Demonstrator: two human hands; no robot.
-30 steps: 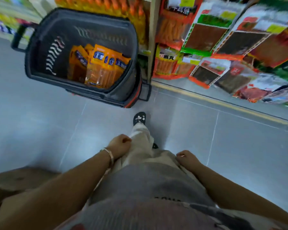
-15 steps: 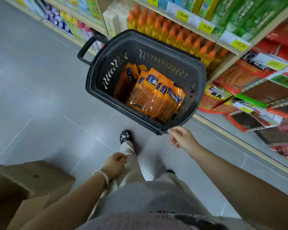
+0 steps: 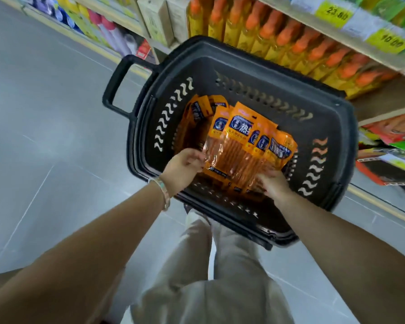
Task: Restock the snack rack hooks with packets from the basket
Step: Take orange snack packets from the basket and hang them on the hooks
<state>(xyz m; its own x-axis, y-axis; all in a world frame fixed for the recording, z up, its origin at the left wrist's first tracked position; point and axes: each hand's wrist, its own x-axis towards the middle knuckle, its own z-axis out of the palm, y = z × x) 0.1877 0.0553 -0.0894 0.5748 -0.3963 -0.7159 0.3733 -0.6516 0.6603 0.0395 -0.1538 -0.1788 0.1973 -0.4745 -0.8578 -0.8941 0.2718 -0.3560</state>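
Early stage, I'd say: packets (image 3: 241,146) all lie in basket (image 3: 243,57) on floor, centre. Left grip (image 3: 185,164) & right grip (image 3: 270,183) curl round the front bunch's near edges. Lifting, carrying and hanging on snack rack (image 3: 388,160), far right, all left.

One dark basket (image 3: 325,127) sits at centre frame with at least seven overlapping orange packets (image 3: 234,146); the exact count is hidden. Two hands are in it: left hand (image 3: 182,169), right hand (image 3: 272,185). At upper right are over ten orange-capped bottles (image 3: 288,43) and two yellow price tags (image 3: 332,12).
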